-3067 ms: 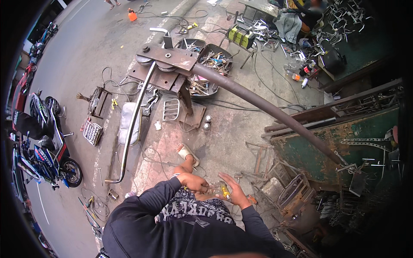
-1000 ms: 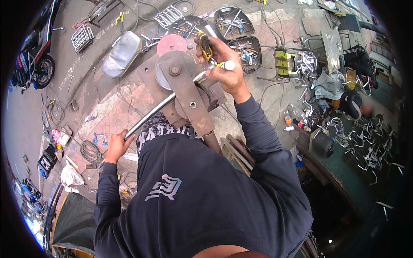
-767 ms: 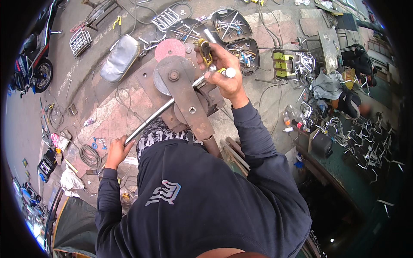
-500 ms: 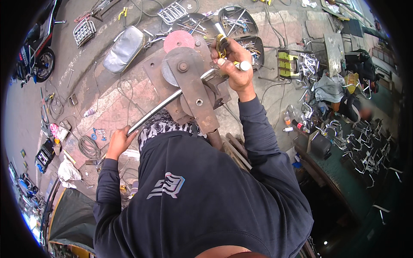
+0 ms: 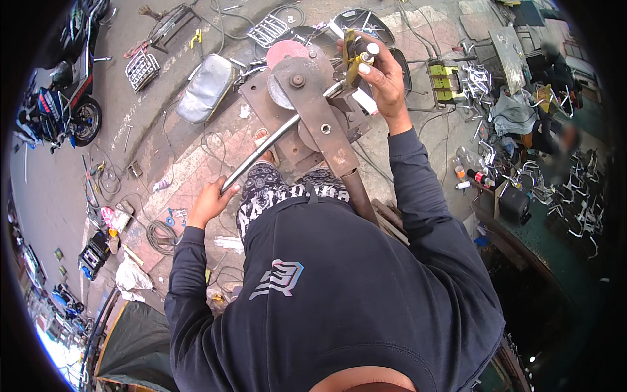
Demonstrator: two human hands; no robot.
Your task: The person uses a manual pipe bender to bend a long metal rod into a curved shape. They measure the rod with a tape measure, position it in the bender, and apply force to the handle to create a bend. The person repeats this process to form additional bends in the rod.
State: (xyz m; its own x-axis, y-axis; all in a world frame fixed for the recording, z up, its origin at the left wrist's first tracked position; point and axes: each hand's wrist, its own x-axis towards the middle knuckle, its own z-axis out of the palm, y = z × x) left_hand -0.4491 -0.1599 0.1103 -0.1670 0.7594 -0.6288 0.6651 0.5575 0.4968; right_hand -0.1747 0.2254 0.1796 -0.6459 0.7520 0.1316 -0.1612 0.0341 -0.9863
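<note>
My left hand (image 5: 208,201) is wrapped round the near end of a shiny metal tube (image 5: 268,147). The tube slants up to the right and passes under the flat steel lever arm (image 5: 320,124) of a pipe bender with a round grey wheel (image 5: 281,85). Beyond the bender, my right hand (image 5: 386,81) is raised, its thumb and fingers closed round a yellowish metal piece (image 5: 353,65). Bright round ends show beside that piece; whether they belong to the tube I cannot tell. A pink disc (image 5: 287,51) lies at the bender's far side.
Black trays of metal parts (image 5: 366,29) lie past the bender. A grey padded seat (image 5: 206,88) rests at its left, near a motorcycle (image 5: 72,117). Bent tubes (image 5: 578,189) are heaped at the right, with a yellow-green metal piece (image 5: 445,83) nearer. Cables cross the ground.
The view has shifted, so the scene sits further right. My right hand has turned the yellowish piece to a different angle. My left hand keeps its hold on the tube.
</note>
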